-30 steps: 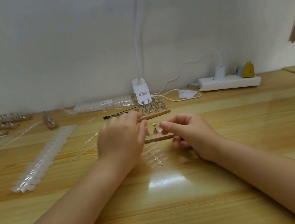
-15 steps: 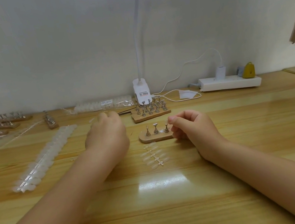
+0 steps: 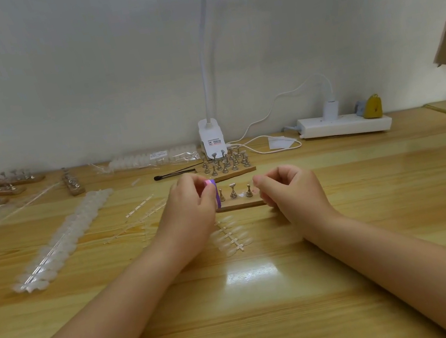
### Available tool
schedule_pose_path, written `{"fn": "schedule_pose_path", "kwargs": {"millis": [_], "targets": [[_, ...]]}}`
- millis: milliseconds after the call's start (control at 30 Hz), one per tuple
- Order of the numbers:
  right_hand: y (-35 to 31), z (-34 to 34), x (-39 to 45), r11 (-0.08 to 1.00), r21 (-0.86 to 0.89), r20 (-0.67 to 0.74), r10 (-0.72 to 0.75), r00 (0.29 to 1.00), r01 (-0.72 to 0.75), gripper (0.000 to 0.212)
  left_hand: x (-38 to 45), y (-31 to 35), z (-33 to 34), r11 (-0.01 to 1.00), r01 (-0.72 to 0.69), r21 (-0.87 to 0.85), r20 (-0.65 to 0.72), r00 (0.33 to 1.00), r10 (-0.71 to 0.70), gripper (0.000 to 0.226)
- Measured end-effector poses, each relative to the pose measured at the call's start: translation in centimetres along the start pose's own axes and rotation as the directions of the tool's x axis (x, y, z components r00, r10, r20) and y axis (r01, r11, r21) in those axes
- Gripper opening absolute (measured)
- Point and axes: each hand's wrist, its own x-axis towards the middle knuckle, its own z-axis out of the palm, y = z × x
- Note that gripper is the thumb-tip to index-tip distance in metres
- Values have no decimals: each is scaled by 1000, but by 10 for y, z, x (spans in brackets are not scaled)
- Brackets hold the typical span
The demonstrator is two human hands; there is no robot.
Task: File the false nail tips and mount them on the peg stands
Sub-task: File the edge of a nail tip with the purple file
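A pale wooden table (image 3: 370, 202) under a bright lamp carries the work. The left hand (image 3: 191, 213) grips a purple file (image 3: 214, 192) upright just beside the near peg stand (image 3: 239, 203), presumably to have it ready for filing. The right hand (image 3: 287, 187) is curled at the stand's other end; whether it pinches a nail tip or steadies the base, I cannot tell. A sprue of false nail tips (image 3: 233, 240) lies just in front (within easy reach), none yet on these pegs.

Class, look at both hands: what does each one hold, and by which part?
The left hand pinches a purple nail file by its upper end. Whether the right hand, fingers curled, holds anything cannot be told.
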Motion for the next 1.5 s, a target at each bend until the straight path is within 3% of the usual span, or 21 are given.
{"fn": "schedule_pose_path", "kwargs": {"millis": [67,167,300,367,433,567,667,733,867,1000,1167,1267,1333,1433,1500], "targets": [[-1,-1,1,990,128,67,47,997,-56,14,-3,1,1,991,-133,-18,-67,989,132,7],[-1,1,1,905,362,286,119,951,-222,7,-9,5,4,937,-342,-71,-120,936,332,14],[-1,0,2,841,434,445,112,889,-323,13,-13,9,5,781,-625,0,-143,773,618,19],[-1,-2,3,829,440,485,105,868,-346,12,-14,8,4,718,-693,67,-120,708,696,20],[-1,-5,4,826,437,514,97,853,-357,10,-13,6,4,706,-694,141,-80,703,707,19],[-1,-6,5,823,430,532,100,841,-370,9,-12,1,0,758,-630,169,-87,757,648,17],[0,-3,4,831,430,518,93,850,-352,9,-12,6,1,707,-695,131,-140,693,707,22],[0,-3,4,834,432,526,77,847,-344,10,-14,7,5,677,-720,152,-86,673,734,25],[0,-6,5,829,432,543,75,836,-355,7,-13,-1,3,732,-652,195,-47,740,671,28],[2,-4,4,837,428,544,64,837,-342,8,-12,3,3,701,-697,149,-102,695,712,27],[0,-5,4,824,446,533,69,843,-350,7,-14,1,2,746,-636,196,-63,751,657,26],[-1,-3,3,839,441,495,70,866,-320,9,-14,7,1,707,-684,180,-143,693,707,27],[0,-2,3,834,452,480,71,875,-315,4,-15,9,5,668,-717,199,-121,659,743,28],[1,-4,4,829,456,478,80,875,-325,6,-14,2,5,698,-671,250,-53,711,702,31],[1,-4,4,831,449,478,87,874,-329,9,-11,-3,1,758,-607,238,-98,762,640,27]]}}
